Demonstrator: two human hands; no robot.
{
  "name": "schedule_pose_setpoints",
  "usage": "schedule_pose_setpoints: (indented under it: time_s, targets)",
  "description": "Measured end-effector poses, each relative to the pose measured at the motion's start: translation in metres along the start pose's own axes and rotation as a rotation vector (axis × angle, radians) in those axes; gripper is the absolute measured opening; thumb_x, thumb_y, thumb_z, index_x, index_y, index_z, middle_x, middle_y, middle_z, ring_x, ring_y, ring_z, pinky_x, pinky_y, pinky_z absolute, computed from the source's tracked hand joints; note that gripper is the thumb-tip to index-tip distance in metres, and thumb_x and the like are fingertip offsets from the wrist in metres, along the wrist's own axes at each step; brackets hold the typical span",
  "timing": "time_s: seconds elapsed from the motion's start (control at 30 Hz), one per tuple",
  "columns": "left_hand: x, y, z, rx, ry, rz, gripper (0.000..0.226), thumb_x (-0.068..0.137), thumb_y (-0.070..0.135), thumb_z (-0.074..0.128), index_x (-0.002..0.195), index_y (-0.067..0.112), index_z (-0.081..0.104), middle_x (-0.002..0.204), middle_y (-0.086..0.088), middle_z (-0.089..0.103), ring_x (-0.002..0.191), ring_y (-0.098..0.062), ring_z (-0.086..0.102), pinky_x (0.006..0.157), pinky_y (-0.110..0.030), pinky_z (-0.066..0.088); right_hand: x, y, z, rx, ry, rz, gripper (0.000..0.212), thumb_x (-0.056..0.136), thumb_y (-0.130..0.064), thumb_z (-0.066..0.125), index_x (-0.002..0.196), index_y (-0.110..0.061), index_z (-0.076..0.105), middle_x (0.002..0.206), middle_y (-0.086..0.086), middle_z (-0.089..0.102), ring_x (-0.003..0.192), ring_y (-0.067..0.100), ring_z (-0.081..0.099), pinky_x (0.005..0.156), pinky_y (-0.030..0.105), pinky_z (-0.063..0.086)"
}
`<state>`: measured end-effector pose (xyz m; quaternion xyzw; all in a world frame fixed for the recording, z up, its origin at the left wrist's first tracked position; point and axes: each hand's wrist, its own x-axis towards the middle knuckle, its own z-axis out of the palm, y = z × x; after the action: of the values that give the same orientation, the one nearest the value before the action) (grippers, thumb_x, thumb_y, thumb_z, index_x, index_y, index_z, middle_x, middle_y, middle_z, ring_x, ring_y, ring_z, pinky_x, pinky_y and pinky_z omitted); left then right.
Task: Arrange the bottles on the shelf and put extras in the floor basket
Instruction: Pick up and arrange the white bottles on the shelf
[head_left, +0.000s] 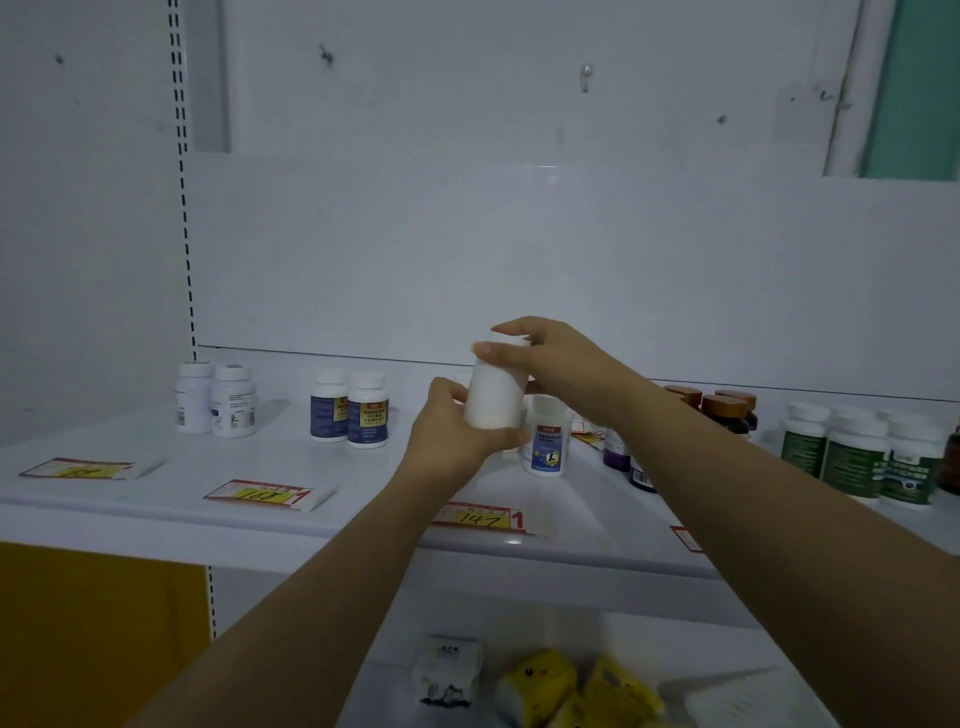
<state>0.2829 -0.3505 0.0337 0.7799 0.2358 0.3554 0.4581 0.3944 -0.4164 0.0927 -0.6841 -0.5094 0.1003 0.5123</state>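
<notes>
So over on the far left of the white shelf (156, 519) there's a pair of white bottles with white labels (217, 399) standing right next to each other near the back, and a yellow price tag (78, 470) lying flat out front. Next along is a pair of bottles with dark blue labels (350, 409), also touching, with another yellow price tag (262, 494) in front of them. Middle of the shot is the plain white bottle (493, 387), held up in the air above the shelf, upright with a slight tilt. The left hand (454, 431) is wrapped around its lower part, fingers curled on it, and the right hand (550, 358) is clamped over the cap end from above. Right behind and below it a white bottle with a blue label (544, 436) stands on the shelf, half blocked by the hands, with the "147" tag (480, 517) in front. The right forearm covers a couple of dark bottles (631, 462). Past that are brown-capped jars (719, 408) at the back, then a cluster of green-label bottles (857, 457) on the far right. Down below, some yellow packets (571, 686) sit on a lower shelf.
</notes>
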Motion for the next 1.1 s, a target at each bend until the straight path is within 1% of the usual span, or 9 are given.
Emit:
schedule_pose_setpoints:
  time_s: [0.1,0.27,0.33,0.43,0.5,0.7,0.8,0.93,1.1]
  targets:
    - [-0.001,0.003,-0.001,-0.051,-0.077,-0.004,0.067,0.078,0.031,0.074,0.130,0.015,0.036,0.128,-0.005,0.050,0.104,-0.016,0.050,0.084,-0.027,0.042,-0.001,0.002,-0.006,0.055,0.026,-0.017,0.046,0.086,-0.030,0.068,0.128,-0.022,0.052,0.114,0.003,0.057,0.095,0.015,0.062,0.081,0.027,0.055]
    - [-0.004,0.002,-0.006,-0.055,-0.168,0.013,0.055,0.086,0.027,0.065,0.135,0.018,0.042,0.133,-0.001,0.052,0.103,-0.011,0.049,0.088,-0.026,0.039,-0.001,0.002,-0.013,0.256,-0.080,0.031,0.040,0.091,-0.012,0.060,0.128,-0.025,0.050,0.122,0.007,0.062,0.110,0.021,0.060,0.092,0.035,0.052]
    - [-0.003,0.002,-0.004,-0.078,-0.119,0.001,0.052,0.084,0.026,0.068,0.129,0.018,0.043,0.127,-0.001,0.053,0.099,-0.011,0.049,0.083,-0.023,0.040,-0.002,0.000,-0.011,0.266,-0.094,0.049,0.042,0.092,-0.014,0.059,0.130,-0.026,0.047,0.124,0.005,0.060,0.108,0.017,0.059,0.087,0.032,0.051]
    - [-0.003,0.002,0.002,-0.116,-0.016,-0.003,0.051,0.077,0.023,0.076,0.114,0.018,0.041,0.119,-0.005,0.056,0.095,-0.014,0.054,0.073,-0.020,0.045,-0.006,0.000,-0.008,0.091,-0.038,0.035,0.049,0.088,-0.030,0.064,0.133,-0.026,0.047,0.121,0.003,0.056,0.100,0.014,0.060,0.078,0.026,0.052]
    - [-0.003,0.003,0.005,-0.097,-0.004,-0.003,0.055,0.075,0.023,0.078,0.111,0.017,0.037,0.117,-0.005,0.055,0.096,-0.015,0.054,0.076,-0.023,0.046,-0.008,0.001,-0.010,0.035,0.008,0.014,0.050,0.085,-0.033,0.067,0.131,-0.022,0.050,0.114,0.003,0.057,0.099,0.017,0.063,0.080,0.027,0.054]
    - [-0.006,0.005,0.003,-0.146,-0.197,-0.021,0.057,0.083,0.025,0.068,0.132,0.019,0.039,0.126,-0.002,0.056,0.103,-0.015,0.055,0.091,-0.031,0.042,-0.013,0.001,-0.026,0.200,-0.043,0.011,0.037,0.094,-0.012,0.056,0.130,-0.018,0.051,0.110,0.003,0.062,0.098,0.017,0.064,0.082,0.027,0.053]
    - [-0.004,0.005,0.007,-0.104,-0.139,-0.010,0.049,0.084,0.022,0.068,0.127,0.017,0.045,0.120,-0.002,0.057,0.099,-0.014,0.055,0.088,-0.030,0.043,-0.016,0.000,-0.025,0.185,-0.049,0.034,0.036,0.095,-0.018,0.055,0.130,-0.022,0.049,0.115,0.001,0.061,0.098,0.013,0.061,0.078,0.025,0.052]
    - [-0.003,0.007,0.015,-0.032,-0.022,0.032,0.051,0.076,0.018,0.077,0.114,0.017,0.042,0.108,0.000,0.056,0.092,-0.014,0.056,0.081,-0.028,0.046,-0.014,0.000,-0.018,-0.057,0.019,0.024,0.051,0.087,-0.043,0.062,0.132,-0.021,0.048,0.121,0.003,0.058,0.101,0.016,0.062,0.084,0.029,0.053]
    - [-0.004,0.008,0.013,-0.120,-0.159,0.012,0.065,0.079,0.020,0.074,0.132,0.018,0.036,0.120,0.004,0.054,0.103,-0.015,0.056,0.088,-0.029,0.045,-0.014,-0.002,-0.025,-0.039,0.015,-0.030,0.037,0.092,-0.028,0.060,0.128,-0.020,0.051,0.108,0.003,0.061,0.096,0.016,0.063,0.091,0.034,0.053]
